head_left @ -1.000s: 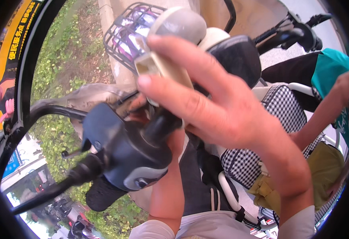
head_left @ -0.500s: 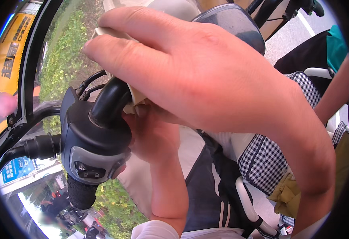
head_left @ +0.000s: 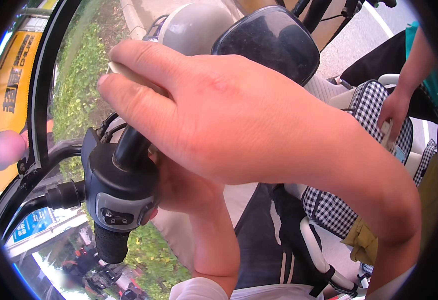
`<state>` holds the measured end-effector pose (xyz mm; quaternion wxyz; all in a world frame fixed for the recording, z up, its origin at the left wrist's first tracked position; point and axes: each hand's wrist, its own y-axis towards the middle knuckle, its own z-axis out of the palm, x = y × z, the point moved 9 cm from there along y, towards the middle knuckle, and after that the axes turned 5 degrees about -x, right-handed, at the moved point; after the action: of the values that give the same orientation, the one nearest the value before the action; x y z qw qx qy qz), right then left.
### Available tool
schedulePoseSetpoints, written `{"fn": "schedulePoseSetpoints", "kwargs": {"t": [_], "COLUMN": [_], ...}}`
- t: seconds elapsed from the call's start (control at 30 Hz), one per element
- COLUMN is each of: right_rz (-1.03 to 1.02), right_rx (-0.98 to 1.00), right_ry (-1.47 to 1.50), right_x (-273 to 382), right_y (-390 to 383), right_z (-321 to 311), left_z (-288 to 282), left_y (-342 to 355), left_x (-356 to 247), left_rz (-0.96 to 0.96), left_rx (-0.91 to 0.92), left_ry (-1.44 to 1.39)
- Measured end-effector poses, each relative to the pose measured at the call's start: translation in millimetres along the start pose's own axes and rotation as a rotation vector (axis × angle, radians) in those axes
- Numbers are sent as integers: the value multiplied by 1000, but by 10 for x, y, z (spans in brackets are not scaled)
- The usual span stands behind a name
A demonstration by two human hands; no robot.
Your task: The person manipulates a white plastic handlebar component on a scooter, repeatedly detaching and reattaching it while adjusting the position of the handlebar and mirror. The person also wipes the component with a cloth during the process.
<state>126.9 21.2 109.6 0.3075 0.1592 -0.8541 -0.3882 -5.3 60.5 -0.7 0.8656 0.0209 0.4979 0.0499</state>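
Observation:
My right hand reaches in from the right, above the black handlebar stem. Its thumb and finger close on a cream-coloured flat piece, mostly covered by the hand. Below it, my left hand is raised beside the handlebar's switch housing. Its fingers are hidden behind the right hand and the stem, so what they touch cannot be seen. Grey controls sit on the housing, over a rough black grip.
A clear windshield with a black frame stands at left. Beyond lie a black mirror and a rounded grey shell. At right, another person's hand touches a black-and-white checked cover. White metal tubing runs lower right.
My right hand has shifted left and lower in the picture, covering more of the cream piece. The mirror and grey shell show more fully. The other person's hand has come onto the checked cover.

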Motion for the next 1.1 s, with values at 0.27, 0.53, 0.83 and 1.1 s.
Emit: {"fn": "schedulePoseSetpoints", "kwargs": {"t": [0.27, 0.53, 0.83, 1.1], "right_rz": [20, 81, 47, 24], "right_rx": [-14, -347, -615, -658], "right_ry": [62, 138, 86, 85], "right_x": [-4, -64, -59, -24], "right_y": [-11, -259, -339, -322], "right_z": [-28, -40, 51, 44], "left_z": [112, 342, 689, 701], "left_y": [45, -46, -291, -297], "left_x": [-280, -327, -193, -261], "left_rz": [398, 838, 1416, 1257], "left_rx": [-26, -10, -4, -127], "left_ry": [543, 1295, 2128, 2069]}}
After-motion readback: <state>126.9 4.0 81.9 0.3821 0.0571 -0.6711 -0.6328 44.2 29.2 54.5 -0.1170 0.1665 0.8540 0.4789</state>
